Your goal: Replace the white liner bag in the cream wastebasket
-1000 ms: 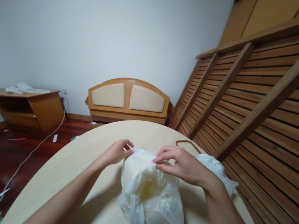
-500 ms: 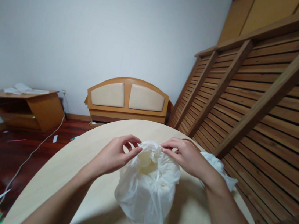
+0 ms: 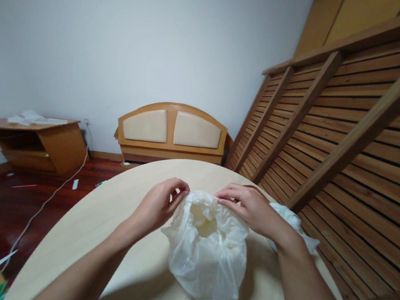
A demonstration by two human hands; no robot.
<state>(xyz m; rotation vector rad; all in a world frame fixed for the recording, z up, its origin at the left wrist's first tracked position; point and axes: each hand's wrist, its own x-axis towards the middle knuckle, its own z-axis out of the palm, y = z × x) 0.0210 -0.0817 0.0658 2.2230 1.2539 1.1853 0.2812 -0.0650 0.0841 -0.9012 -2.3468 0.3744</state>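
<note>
A thin white plastic bag (image 3: 207, 270) stands on the pale round table (image 3: 100, 220) in front of me, its gathered mouth open toward me. Something pale yellowish shows inside, too unclear to name. My left hand (image 3: 161, 201) pinches the left edge of the bag's mouth between thumb and fingers. On the far right side of the rim, my right hand (image 3: 246, 206) pinches the plastic in the same way. Behind my right wrist lies another crumpled white plastic bag (image 3: 293, 225), partly hidden by the arm.
A large slatted wooden frame (image 3: 333, 154) leans along the table's right side. Beyond the table stands a padded headboard (image 3: 171, 128). At left are a low wooden cabinet (image 3: 56, 149) with white sheets on top, a cable (image 3: 52, 197) and scraps on the dark red floor.
The bag's lower part has swung right and its mouth has shifted slightly. My left thumb and fingers have closed together on the rim. My right hand has barely moved.
</note>
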